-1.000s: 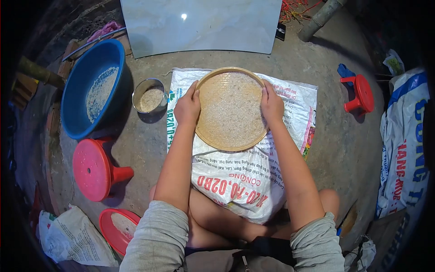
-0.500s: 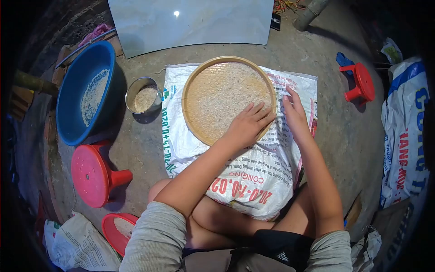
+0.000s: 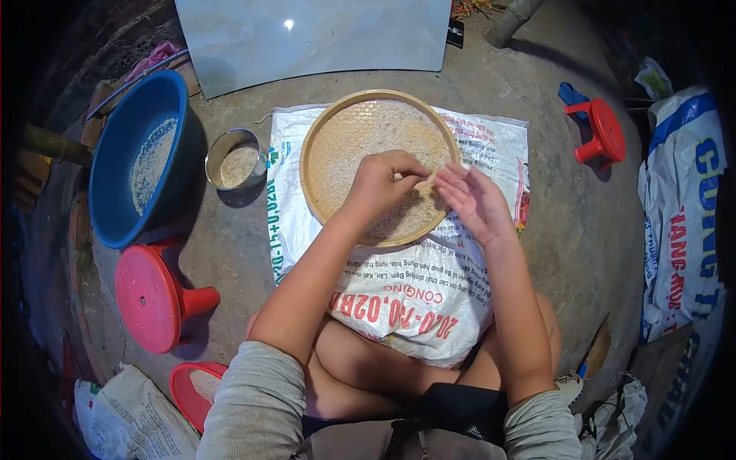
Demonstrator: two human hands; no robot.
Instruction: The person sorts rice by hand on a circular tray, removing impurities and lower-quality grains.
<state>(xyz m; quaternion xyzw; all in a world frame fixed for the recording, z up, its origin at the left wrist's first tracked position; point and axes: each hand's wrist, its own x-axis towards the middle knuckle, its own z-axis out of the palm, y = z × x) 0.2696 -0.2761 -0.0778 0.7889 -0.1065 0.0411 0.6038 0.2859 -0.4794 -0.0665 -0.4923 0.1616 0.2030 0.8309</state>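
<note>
Fingers bunched, contents unclear, the left hand [image 3: 379,184] hangs over grain [image 3: 391,129] on a round tray [image 3: 305,170], nearer its centre than the loosely spread right hand [image 3: 479,203].

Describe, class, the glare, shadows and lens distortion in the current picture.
Head view: a bright glare spot on the glossy pale panel; head view: dark shadow on the floor just right of the blue basin; head view: blackened corners and a bowed lower panel edge, suggesting a wide-angle lens; head view: grains in the round tray too fine to separate.
</note>
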